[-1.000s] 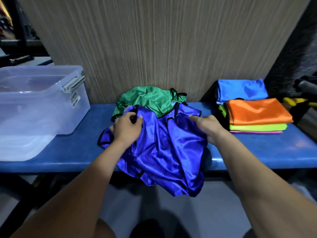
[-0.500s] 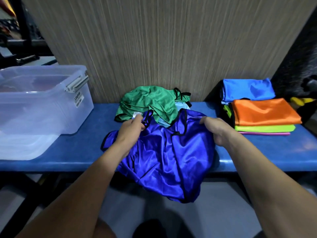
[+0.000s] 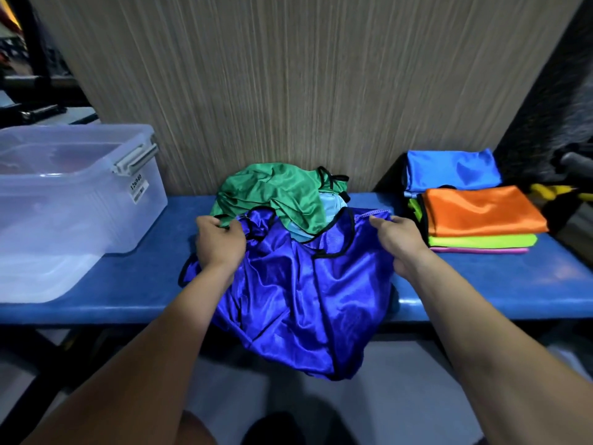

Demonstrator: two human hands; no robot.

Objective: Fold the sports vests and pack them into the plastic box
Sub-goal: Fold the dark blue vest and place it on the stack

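**Blue vest gripped by both hands, ready to be spread**

Behind the blue bench (image 3: 122, 284) a wood-grain panel is filling the far side, and in the head view you are standing at the near edge looking down. Your left hand (image 3: 219, 244) is pinching the top left edge of the dark blue vest (image 3: 308, 290), fingers curled round the fabric; your right hand (image 3: 396, 244) is gripping its top right hem the same way. The vest is lying between your hands, its top edge running left to right, its body drooping over the near edge of the bench. Just beyond it a crumpled green vest (image 3: 276, 197) is waiting against the panel. The plastic box (image 3: 73, 194) is sitting well to the left, nearer your left hand, open-topped. On the right a stack of folded vests (image 3: 481, 220) is resting, with a lighter blue folded vest (image 3: 452, 168) behind it. Judging from this, you are getting ready to lay the vest flat for folding.
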